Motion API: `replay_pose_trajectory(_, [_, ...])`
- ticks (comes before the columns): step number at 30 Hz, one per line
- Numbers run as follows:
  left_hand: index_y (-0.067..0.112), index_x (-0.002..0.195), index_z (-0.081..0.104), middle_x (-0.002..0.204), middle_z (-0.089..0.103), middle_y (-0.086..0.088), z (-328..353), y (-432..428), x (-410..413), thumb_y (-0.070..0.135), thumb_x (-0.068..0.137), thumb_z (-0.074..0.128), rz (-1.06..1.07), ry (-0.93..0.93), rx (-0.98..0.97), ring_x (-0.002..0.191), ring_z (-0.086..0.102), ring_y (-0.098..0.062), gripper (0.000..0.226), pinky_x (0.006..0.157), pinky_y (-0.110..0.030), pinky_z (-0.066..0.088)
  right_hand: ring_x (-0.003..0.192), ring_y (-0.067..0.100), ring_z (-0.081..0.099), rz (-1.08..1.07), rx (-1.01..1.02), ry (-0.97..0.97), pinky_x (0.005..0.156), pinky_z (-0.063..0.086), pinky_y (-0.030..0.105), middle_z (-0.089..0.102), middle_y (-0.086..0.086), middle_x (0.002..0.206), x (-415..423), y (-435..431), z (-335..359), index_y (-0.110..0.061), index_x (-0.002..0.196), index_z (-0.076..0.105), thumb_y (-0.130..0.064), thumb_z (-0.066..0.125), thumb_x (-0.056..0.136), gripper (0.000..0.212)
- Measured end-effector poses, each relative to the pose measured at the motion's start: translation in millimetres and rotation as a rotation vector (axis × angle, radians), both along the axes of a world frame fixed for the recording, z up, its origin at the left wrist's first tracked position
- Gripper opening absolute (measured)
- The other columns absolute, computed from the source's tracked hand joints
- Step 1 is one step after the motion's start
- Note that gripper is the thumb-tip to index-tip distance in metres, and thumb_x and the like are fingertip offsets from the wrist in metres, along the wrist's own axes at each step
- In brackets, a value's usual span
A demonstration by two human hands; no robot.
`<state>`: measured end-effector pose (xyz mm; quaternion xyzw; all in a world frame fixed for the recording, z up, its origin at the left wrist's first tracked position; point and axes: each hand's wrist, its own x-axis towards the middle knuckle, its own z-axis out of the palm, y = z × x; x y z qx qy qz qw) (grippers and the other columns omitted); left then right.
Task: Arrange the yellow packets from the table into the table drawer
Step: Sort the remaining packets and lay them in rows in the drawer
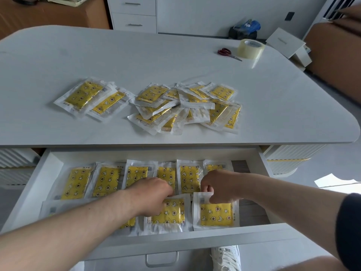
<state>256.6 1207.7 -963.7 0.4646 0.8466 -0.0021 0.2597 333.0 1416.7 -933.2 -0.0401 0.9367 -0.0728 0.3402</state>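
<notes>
A table (175, 61) fills the upper frame with loose packets (185, 106) heaped at centre, below it the open drawer (269, 234) is lined with packets, where the left hand (154, 194) is pressed flat on one packet (170, 211) and the right hand (218, 185) is pinched on another's (216, 212) top edge.

1. The yellow packets (216, 212) were glossy, clear plastic wrap over printed yellow
2. The table (136, 55) had a smooth, matt white top
3. The tape roll (251, 48) looked shiny, translucent
4. The drawer handle (161, 260) looked like brushed metal
</notes>
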Motion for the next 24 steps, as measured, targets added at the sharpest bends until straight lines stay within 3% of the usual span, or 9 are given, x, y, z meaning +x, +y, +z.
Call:
replay_pose_trajectory(6, [0.021,0.113,0.063,0.109,0.059,0.005,-4.1,-0.7,-0.3,0.023,0.092,0.058,-0.001,-0.012,0.033,0.099,0.055,-0.014,0.021,0.084,-0.026,0.045,0.094,0.012,0.056,-0.003,0.007,0.054,0.085,0.054,0.026,0.061,-0.003,0.118,0.9,-1.8,-10.9,-0.021,0.126,0.058,-0.022,0.060,0.092,0.035])
replay_pose_trajectory(9, [0.020,0.113,0.062,0.108,0.056,0.005,-6.0,-1.3,-0.4,0.024,0.092,0.060,-0.011,-0.006,0.037,0.097,0.051,-0.012,0.022,0.081,-0.023,0.041,0.090,0.017,0.063,-0.026,0.016,0.045,0.080,0.058,0.030,0.063,-0.002,0.112,0.4,-1.6,-18.3,-0.023,0.124,0.058,-0.022,0.064,0.091,0.034])
replay_pose_trajectory(13, [0.020,0.114,0.060,0.109,0.055,0.006,-6.6,-1.8,-1.4,0.026,0.090,0.063,-0.010,-0.021,0.040,0.100,0.053,-0.012,0.025,0.086,-0.026,0.046,0.088,0.020,0.065,-0.054,0.015,0.036,0.075,0.059,0.032,0.064,0.000,0.103,0.5,-0.9,-25.5,-0.023,0.117,0.058,-0.025,0.068,0.089,0.030])
replay_pose_trajectory(19, [0.023,0.106,0.063,0.105,0.061,0.006,-5.9,-1.6,-7.4,0.021,0.090,0.062,0.073,-0.088,0.054,0.095,0.058,-0.014,0.016,0.085,-0.033,0.053,0.088,0.017,0.064,-0.065,-0.010,0.054,0.076,0.058,0.030,0.064,-0.003,0.104,-1.7,2.1,-27.5,-0.026,0.115,0.059,-0.030,0.070,0.087,0.030])
replay_pose_trajectory(24, [0.025,0.115,0.064,0.111,0.062,0.007,-4.2,-2.9,-14.2,0.021,0.089,0.062,0.128,-0.118,0.071,0.099,0.058,-0.014,0.026,0.089,-0.035,0.052,0.093,0.012,0.061,-0.100,-0.071,0.084,0.084,0.055,0.028,0.063,-0.008,0.106,-2.8,10.1,-21.1,-0.025,0.112,0.062,-0.030,0.074,0.082,0.032])
